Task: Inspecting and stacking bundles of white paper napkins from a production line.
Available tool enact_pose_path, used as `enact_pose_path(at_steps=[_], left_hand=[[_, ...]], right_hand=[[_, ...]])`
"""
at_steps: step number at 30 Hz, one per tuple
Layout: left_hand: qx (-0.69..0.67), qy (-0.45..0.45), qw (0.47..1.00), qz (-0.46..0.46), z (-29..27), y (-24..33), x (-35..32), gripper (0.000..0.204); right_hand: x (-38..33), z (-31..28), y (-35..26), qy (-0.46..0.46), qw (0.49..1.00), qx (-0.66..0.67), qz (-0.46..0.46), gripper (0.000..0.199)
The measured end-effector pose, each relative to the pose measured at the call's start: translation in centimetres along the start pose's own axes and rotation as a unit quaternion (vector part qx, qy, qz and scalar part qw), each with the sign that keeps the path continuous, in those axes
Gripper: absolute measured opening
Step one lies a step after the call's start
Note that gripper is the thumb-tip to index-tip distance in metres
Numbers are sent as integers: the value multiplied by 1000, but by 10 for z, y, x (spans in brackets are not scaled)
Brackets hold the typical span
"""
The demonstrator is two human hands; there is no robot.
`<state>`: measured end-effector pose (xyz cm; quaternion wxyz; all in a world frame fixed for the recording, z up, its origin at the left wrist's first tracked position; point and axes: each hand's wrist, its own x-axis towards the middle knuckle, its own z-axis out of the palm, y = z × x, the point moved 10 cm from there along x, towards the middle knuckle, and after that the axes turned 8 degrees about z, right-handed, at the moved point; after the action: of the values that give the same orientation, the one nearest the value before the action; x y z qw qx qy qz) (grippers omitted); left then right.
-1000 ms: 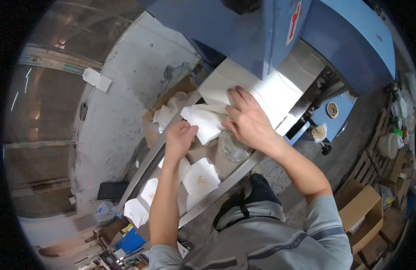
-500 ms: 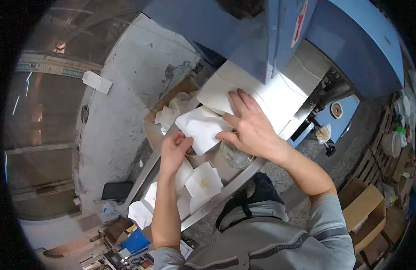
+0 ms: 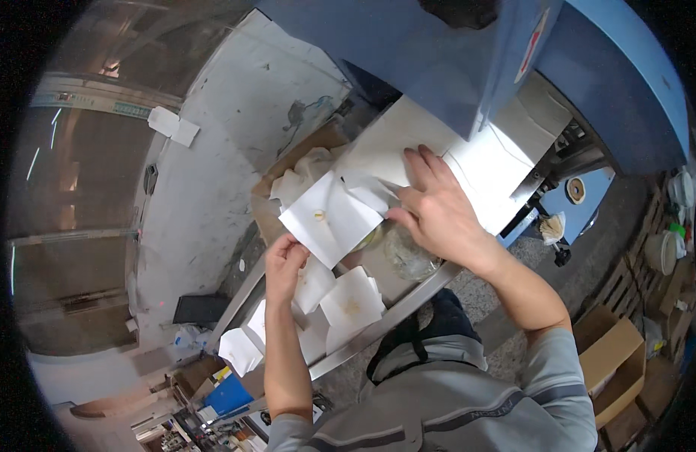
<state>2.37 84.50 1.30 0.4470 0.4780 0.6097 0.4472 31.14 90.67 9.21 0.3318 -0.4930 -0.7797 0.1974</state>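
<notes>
My left hand [image 3: 285, 264] is closed, thumb and finger pinching the lower left corner of a white paper piece [image 3: 329, 233] that bears a small gold mark. The piece is tilted in the air between my hands. My right hand [image 3: 442, 211] lies with its fingers spread on the white work surface [image 3: 408, 128] of a blue machine [image 3: 416, 60]. Its thumb is beside the paper's right edge; whether it touches the paper I cannot tell. Below that thumb is a clear round container [image 3: 409, 255], partly hidden. Other marked white pieces [image 3: 351, 307] lie on the metal-edged table near my left forearm.
A cardboard box [image 3: 265, 207] holding crumpled white paper [image 3: 306, 175] stands behind the paper piece. The table's metal edge [image 3: 389, 320] runs in front of my body. At right are an open carton [image 3: 608, 361], a wooden pallet [image 3: 627, 264] and a tape roll [image 3: 575, 190] on a blue plate.
The paper piece has turned and lifted, and its gold mark now shows. My left hand has shifted slightly down to its corner. The whole view has moved a little; my right hand remains on the surface.
</notes>
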Motion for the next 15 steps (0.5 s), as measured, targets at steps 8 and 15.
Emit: enact_pose_path(at_steps=[8,15], left_hand=[[-14,-11,1000,-1,2,-1,-3,12],[-28,-15,999,-7,5,5,-4,11]], right_hand=[[1,2,-2,1,1000,-10,-2,16],[2,3,-6,-4,1000,-14,2,15]])
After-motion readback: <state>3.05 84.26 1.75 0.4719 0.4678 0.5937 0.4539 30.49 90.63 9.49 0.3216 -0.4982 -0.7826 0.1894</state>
